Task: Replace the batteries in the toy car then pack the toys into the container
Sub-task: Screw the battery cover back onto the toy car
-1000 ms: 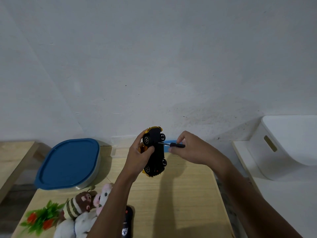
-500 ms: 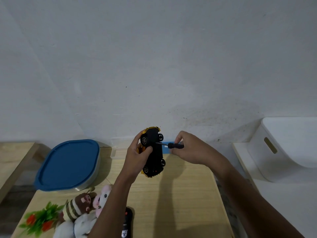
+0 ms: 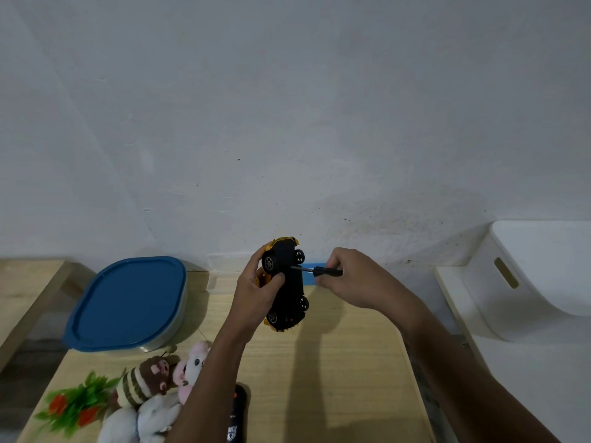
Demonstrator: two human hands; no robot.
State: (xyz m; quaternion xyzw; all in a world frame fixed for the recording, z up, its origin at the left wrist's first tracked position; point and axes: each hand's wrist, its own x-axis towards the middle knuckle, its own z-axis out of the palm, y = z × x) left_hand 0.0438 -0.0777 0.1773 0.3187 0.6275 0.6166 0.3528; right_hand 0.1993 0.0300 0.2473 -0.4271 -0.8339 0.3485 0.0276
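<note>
Centre frame: left hand (image 3: 256,292) fingers curled round upturned toy car (image 3: 287,284); right hand (image 3: 355,278) fingers pinching screwdriver (image 3: 319,271), tip on underside

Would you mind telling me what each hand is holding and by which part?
Left hand grips the toy car around its body; right hand pinches the screwdriver by its black handle.

I see the left hand (image 3: 256,292) gripping the toy car (image 3: 287,282) above the wooden table (image 3: 335,362), black underside toward me. From 3 o'clock the right hand (image 3: 358,279) pinches a screwdriver (image 3: 319,270), tip on the chassis. A blue-lidded container (image 3: 128,302) sits at the car's 9 o'clock, plush toys (image 3: 153,388) at 7.
</note>
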